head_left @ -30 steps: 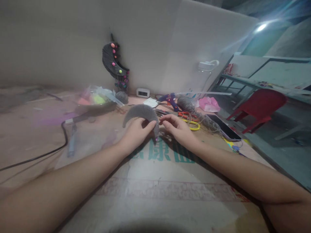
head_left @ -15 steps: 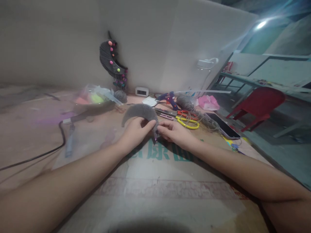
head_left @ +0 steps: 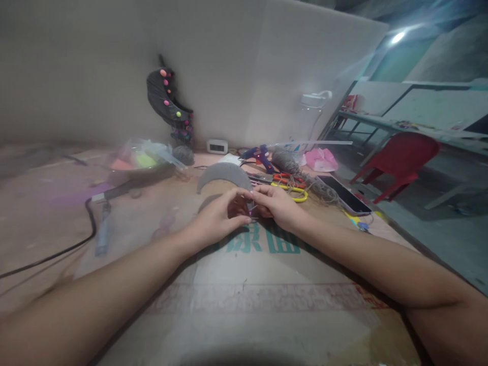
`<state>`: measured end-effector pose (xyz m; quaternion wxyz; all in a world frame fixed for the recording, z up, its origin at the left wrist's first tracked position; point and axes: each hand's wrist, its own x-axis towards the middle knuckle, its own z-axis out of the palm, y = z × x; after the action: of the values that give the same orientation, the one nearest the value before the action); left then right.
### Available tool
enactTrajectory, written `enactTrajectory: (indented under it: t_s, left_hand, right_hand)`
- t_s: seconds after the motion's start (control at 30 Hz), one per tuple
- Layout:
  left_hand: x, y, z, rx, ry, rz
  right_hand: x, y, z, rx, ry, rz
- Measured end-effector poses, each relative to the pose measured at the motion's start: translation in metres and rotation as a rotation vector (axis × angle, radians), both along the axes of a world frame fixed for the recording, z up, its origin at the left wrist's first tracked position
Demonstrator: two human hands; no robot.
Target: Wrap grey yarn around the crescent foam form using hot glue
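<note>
Right hand (head_left: 280,206) by crescent (head_left: 224,172); phone (head_left: 345,194) near table edge (head_left: 389,235).

Beyond the right hand (head_left: 280,208) we face a pale grey wall (head_left: 229,61) with a slanting right edge. Past that edge, well off to the hand's right, we see a red chair (head_left: 404,160) on a dull grey floor (head_left: 453,229), near a long table (head_left: 381,124). A bright light (head_left: 398,37) flares high to the hand's upper right, by a greenish panel (head_left: 404,63). Left of the left hand (head_left: 221,216) spreads our pinkish tabletop (head_left: 34,218).
</note>
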<state>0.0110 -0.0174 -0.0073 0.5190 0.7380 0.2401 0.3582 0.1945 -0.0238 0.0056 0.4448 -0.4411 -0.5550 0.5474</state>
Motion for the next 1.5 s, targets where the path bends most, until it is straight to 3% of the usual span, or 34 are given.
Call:
enactTrajectory:
  t_s: [0.43,0.73,0.9,1.07,1.3,1.5]
  left_hand:
    - [-0.002,0.005,-0.004,0.077,0.082,0.136]
    - [-0.002,0.005,-0.005,0.103,0.083,0.118]
    - [-0.001,0.006,-0.005,0.040,-0.055,0.124]
    - [-0.003,0.008,-0.002,-0.008,0.045,0.203]
    - [-0.005,0.012,-0.004,-0.039,0.124,0.301]
    - [-0.002,0.011,-0.006,-0.142,0.033,0.310]
  right_hand:
    - [-0.003,-0.003,0.002,0.021,-0.080,0.008]
    - [-0.003,-0.002,0.002,0.019,-0.077,-0.003]
    - [-0.001,-0.001,0.001,0.006,0.016,-0.004]
    - [-0.004,-0.004,0.004,0.013,0.016,0.017]
    - [-0.010,-0.010,0.007,0.073,-0.117,0.038]
    - [-0.004,-0.005,0.002,0.156,-0.257,0.106]
